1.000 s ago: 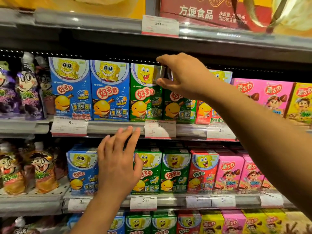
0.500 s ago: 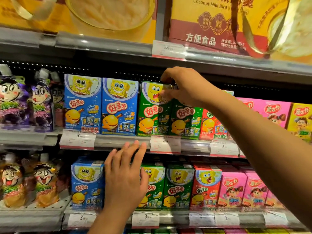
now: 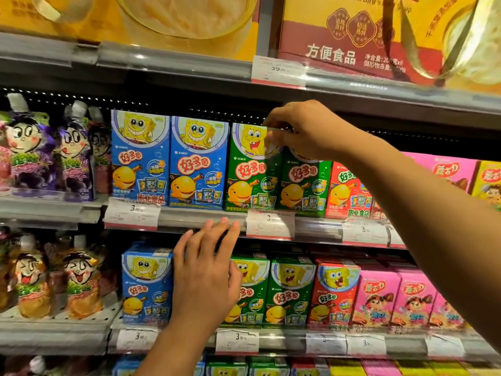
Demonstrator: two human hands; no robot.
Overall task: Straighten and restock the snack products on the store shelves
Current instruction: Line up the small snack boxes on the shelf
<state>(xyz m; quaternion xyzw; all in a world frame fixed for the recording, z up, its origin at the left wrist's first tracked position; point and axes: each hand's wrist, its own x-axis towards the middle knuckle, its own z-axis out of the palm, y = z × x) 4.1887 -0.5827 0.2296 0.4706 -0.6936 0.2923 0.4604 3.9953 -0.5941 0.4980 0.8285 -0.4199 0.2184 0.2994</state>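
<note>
Fingers of the right hand (image 3: 306,128) still pinching the top corner of the green snack box (image 3: 250,169) on the middle shelf (image 3: 200,219), nudging it flush beside its blue neighbour (image 3: 199,164), left hand (image 3: 208,278) hovering spread and empty before the lower row, facing-up still going on.

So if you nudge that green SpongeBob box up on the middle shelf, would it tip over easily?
Probably yes. The green box stands tall and narrow on its small base, so a push near its top, where the right hand pinches it, could tilt it. It looks like thin printed card, so likely stiff and light. The blue box beside it may steady it.
</note>
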